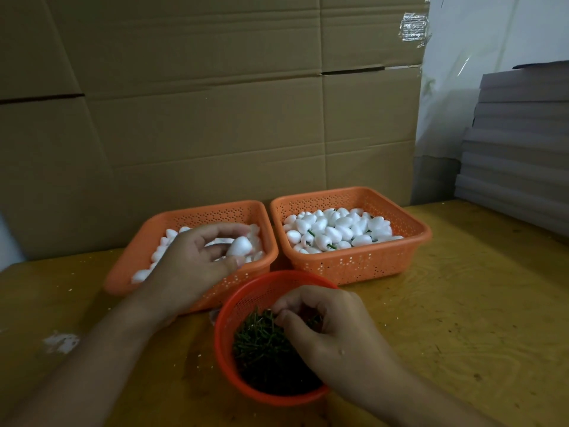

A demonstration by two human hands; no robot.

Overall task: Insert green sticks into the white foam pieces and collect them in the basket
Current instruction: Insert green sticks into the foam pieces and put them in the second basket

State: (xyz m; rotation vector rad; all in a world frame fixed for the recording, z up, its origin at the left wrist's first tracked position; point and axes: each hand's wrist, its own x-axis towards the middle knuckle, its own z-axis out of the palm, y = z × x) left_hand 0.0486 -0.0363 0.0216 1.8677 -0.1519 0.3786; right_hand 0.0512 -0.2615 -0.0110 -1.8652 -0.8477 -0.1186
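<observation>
My left hand [197, 257] hovers over the left orange basket [160, 224] and holds a white foam piece [240, 245] between thumb and fingers. More plain foam pieces lie in that basket. My right hand [323, 322] reaches into the round red basket [224, 340] and pinches at the green sticks [258, 343] piled inside. The right orange basket [354, 263] holds several white foam pieces with green sticks [332, 229] poking out.
All three baskets sit on a yellow wooden table [462, 303]. A cardboard wall [215, 118] stands close behind them. Grey flat boards [517, 149] are stacked at the right. White crumbs lie on the table at the left.
</observation>
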